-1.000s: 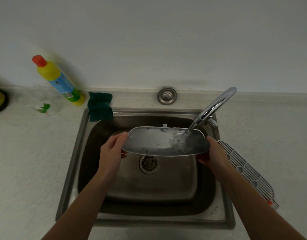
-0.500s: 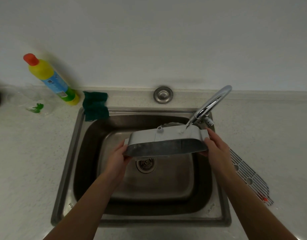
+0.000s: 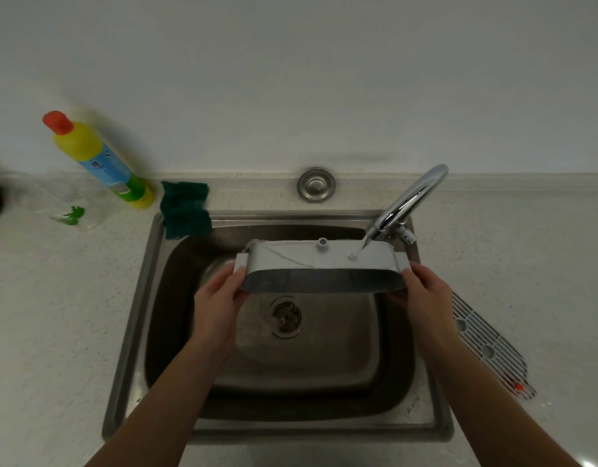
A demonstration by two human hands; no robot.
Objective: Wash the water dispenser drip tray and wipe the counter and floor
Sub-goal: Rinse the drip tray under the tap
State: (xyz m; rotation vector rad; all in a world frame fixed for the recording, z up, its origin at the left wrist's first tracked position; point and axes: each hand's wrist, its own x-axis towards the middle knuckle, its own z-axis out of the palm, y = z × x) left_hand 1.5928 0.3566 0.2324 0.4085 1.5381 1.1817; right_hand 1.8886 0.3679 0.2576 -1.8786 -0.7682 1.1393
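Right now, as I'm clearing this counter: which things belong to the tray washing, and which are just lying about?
Job in hand: drip tray, held by left hand and right hand under the running faucet; sink; slotted grille on the counter; probably the green scouring pad.
Lying about: yellow bottle; clear plastic bag; round steel cap.

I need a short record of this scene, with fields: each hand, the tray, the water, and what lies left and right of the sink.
left hand: grips the left end of the drip tray
right hand: grips the right end
tray: held above the sink, its flat face with a small peg facing up
water: runs from the faucet onto the tray near its right end
left of sink: yellow bottle with red cap; green cloth on the sink's back left corner
right of sink: grey grille lying flat on the counter
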